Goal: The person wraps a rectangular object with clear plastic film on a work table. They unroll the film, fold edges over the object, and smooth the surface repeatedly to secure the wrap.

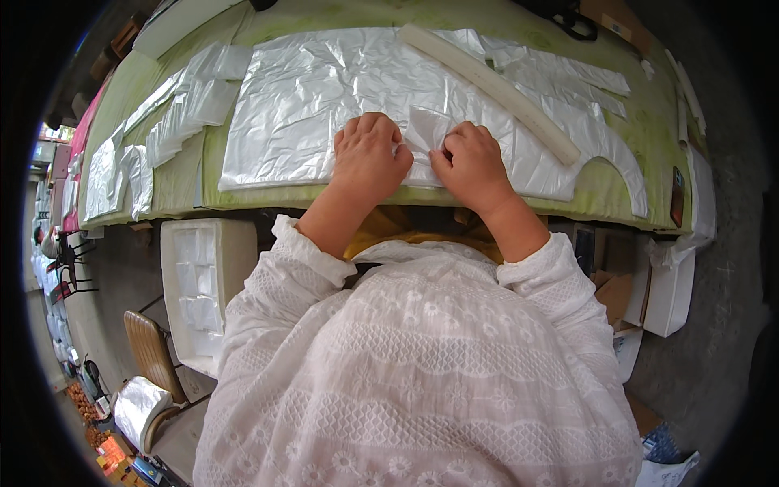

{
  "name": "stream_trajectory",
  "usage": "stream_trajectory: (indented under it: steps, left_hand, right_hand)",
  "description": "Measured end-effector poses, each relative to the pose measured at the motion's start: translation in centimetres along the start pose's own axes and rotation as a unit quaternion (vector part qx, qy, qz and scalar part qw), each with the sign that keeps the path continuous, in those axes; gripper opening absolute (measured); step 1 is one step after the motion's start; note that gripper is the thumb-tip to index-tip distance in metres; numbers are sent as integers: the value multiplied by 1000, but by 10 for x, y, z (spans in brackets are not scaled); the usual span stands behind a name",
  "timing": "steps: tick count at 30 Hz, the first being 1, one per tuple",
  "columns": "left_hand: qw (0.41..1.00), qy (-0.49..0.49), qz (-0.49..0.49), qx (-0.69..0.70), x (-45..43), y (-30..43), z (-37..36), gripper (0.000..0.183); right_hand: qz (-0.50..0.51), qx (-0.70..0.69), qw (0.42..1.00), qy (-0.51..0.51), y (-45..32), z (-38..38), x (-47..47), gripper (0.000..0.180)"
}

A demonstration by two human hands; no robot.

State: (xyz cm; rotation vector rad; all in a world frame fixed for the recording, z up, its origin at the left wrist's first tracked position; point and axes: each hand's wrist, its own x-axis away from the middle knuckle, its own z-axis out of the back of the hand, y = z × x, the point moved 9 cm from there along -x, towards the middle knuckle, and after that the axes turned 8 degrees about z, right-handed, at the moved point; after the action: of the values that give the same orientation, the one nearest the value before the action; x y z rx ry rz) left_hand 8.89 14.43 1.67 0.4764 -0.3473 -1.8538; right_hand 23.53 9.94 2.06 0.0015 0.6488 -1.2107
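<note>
A wide stack of thin, crinkled white plastic bags (286, 115) lies flat on a table with a green cloth. On the near part of the stack, my left hand (371, 146) has its fingers curled, with thumb and forefinger at the left side of a small folded piece of plastic (426, 126). My right hand (471, 158) pinches the right side of that same piece, its fingers bent. The part between my fingertips is partly hidden. A long cream-coloured tube (493, 91) rests slantwise on the stack, beyond and to the right of my right hand.
Folded plastic pieces (182, 115) lie in an overlapping row at the left. A phone (677, 195) lies near the table's right edge. Below the table edge stand a white foam box (240, 255) holding folded plastic packets, a brown chair (149, 353) and, at right, a white box (669, 298).
</note>
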Motion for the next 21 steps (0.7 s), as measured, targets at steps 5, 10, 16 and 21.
stream_trajectory:
  steps: [5, 10, 16, 21]
  left_hand:
    - [980, 51, -194, -3, 16, 34, 6, 57]
    - [981, -79, -166, -69, 19, 29, -25, 60]
    - [992, -16, -125, 30, 43, 30, 5, 66]
    - [884, -137, 104, 434, 120, -22, -22, 47]
  right_hand:
    - [-48, -22, 997, -50, 6, -3, -1, 18]
    - [-91, -100, 991, -2, 11, 5, -2, 42]
    - [-122, -65, 981, -137, 18, -3, -15, 54]
    - [-103, -74, 978, -163, 11, -4, -11, 56]
